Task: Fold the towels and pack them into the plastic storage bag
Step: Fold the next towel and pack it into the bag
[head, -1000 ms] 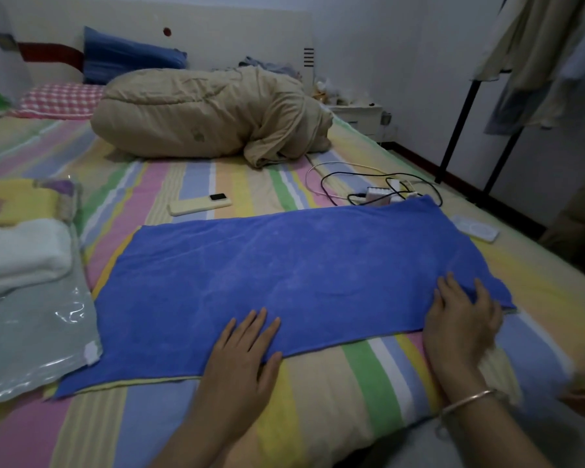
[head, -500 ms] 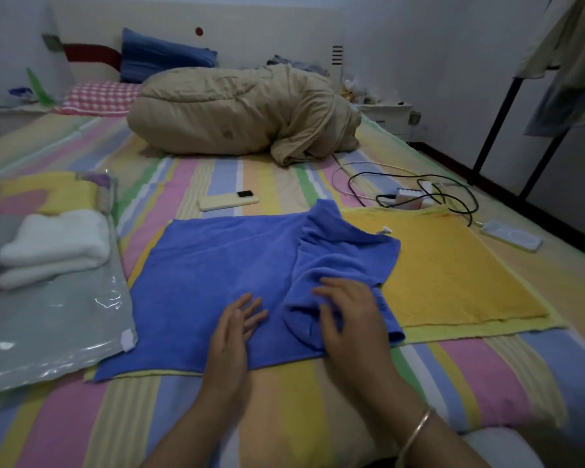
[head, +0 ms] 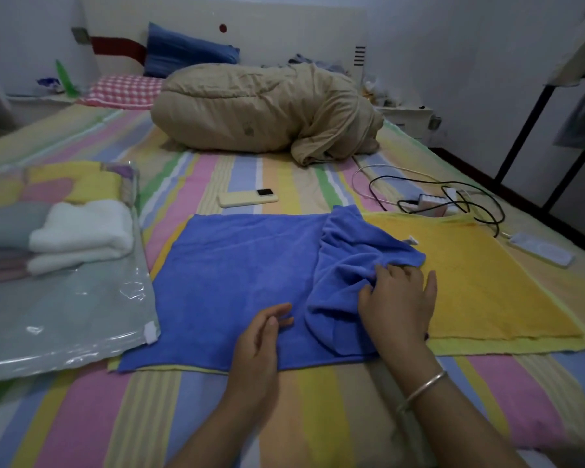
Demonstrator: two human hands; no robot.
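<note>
While the blue towel (head: pixel 244 282) lay across the bed (head: pixel 318 417), long axis left to right, its right end was bunched over its middle. That bunch was gripped by the right hand (head: pixel 397 298), the nearer one; the left hand (head: pixel 260 336) rested relaxed on the towel's near edge.

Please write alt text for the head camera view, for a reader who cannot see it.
On a striped bed, the right hand grips a bunched fold of a blue towel lying on a yellow towel, while the left hand rests open on its near edge. To the left, a plastic storage bag holds folded towels.
</note>
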